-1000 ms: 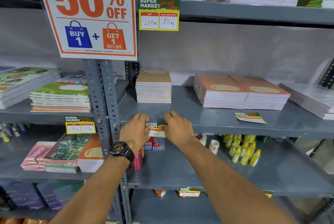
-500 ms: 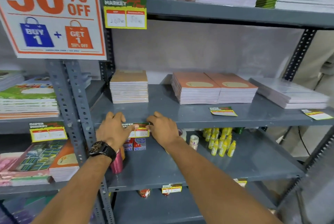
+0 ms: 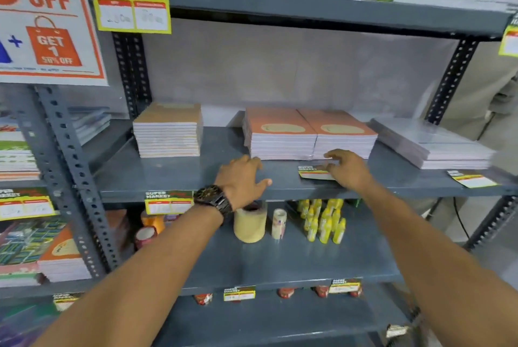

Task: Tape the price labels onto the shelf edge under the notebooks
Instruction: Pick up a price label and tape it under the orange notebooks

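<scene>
We are leaving the first price label (image 3: 168,202), which now hangs taped on the shelf edge (image 3: 283,194) under the brown notebook stack (image 3: 169,130), both hands having come off it. Our right hand (image 3: 349,170) is reaching with fingers spread onto the second label (image 3: 314,172) lying flat before the orange notebooks (image 3: 308,133), not yet gripping it. Our left hand (image 3: 241,182) is hovering open and empty over the shelf. A third label (image 3: 472,178) is waiting farther right.

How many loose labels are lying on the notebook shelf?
2: one label under the right hand, before the orange notebooks; another far right. More may be hidden.
</scene>
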Demonstrator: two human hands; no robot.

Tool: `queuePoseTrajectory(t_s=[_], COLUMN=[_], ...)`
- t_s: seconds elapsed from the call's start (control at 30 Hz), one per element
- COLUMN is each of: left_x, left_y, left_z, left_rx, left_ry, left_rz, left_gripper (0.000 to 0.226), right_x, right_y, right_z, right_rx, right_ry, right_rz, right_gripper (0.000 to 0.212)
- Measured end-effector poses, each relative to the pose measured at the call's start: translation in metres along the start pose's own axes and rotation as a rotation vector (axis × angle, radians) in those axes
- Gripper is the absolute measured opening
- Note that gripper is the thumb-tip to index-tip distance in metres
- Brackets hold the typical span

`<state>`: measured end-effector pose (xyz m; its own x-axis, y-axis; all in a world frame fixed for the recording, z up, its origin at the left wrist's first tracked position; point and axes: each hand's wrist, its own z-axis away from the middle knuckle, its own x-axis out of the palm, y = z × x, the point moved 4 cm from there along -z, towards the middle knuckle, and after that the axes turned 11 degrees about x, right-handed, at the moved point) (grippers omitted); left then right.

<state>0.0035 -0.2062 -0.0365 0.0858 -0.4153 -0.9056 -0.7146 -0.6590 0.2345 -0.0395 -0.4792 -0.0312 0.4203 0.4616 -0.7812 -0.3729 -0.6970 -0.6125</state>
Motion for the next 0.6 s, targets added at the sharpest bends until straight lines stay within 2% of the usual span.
queuePoseTrajectory(t_s=[0.1,0.17,0.23,0.37,0.5,0.57,0.6], left_x=[0.028,0.043,0.05,0.063,0.072,0.071,0.069], left_y=[0.032,0.052,0.071,0.093,0.093,0.094,0.095], left_z=[-0.036,-0.054,-0.067,-0.084,-0.094,-0.097,-0.097], left_rx=[-0.046,-0.064,-0.064,-0.123,-0.2,-0.248,-0.269], left_ry=[-0.142,-0.208,-0.222,-0.183,-0.067,0.04,0.093], left_rz=[0.17,0.136,0.047,0.02,0.175,0.314,0.373], left_gripper=[0.057,0.064,0.062,0.056,0.074,0.084,0.082], right_x=[-0.002,-0.001,-0.002,0.001,0.0,-0.005,-0.009], right_y=[0.022,0.026,0.022,0.014,0.011,0.008,0.006], right_z=[-0.022,-0.033,-0.042,-0.059,-0.065,-0.06,-0.056], right_rx=[0.014,-0.039,-0.099,-0.2,-0.218,-0.215,-0.227], right_ry=[-0.169,-0.237,-0.272,-0.357,-0.462,-0.509,-0.526], right_rz=[0.103,0.141,0.124,0.104,-0.122,-0.222,-0.254], right_gripper=[0.048,0.056,0.057,0.046,0.016,0.008,0.012])
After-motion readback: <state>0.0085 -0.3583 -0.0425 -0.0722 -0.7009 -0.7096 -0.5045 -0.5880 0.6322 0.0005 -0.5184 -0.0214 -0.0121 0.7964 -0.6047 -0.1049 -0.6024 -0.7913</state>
